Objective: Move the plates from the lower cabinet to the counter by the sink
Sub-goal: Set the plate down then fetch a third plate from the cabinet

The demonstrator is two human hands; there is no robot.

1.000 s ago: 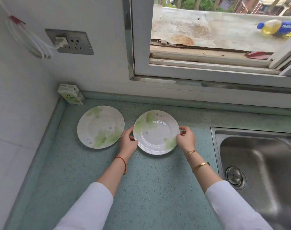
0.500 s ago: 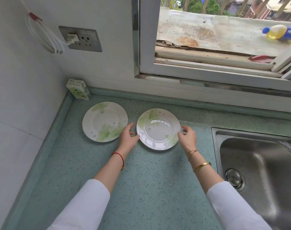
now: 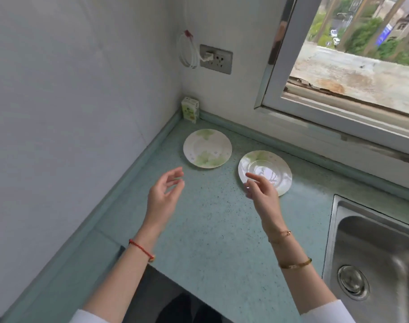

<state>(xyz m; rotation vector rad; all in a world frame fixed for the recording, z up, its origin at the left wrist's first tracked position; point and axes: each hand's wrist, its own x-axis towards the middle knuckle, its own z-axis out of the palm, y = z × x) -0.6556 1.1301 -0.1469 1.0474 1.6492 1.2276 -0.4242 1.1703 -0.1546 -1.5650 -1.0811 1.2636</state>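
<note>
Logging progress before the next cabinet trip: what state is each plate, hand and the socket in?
Left plate: flat on the counter, untouched.
Right plate: flat on the counter, not gripped.
Left hand: open, holding nothing.
Right hand: open, holding nothing.
Wall socket: one plug inserted.

Both arms reach from the near edge toward the far side. The forearms are bare and the white sleeves show only at the bottom. The left hand hovers with its palm turned toward the right, fingers loosely spread and slightly curled, holding nothing. The right hand hovers at about the same reach, well apart from the left hand, its back to the camera. Its fingers are relaxed, pointing far-left, and empty. A red string circles the left wrist, and gold bracelets ring the right.
</note>
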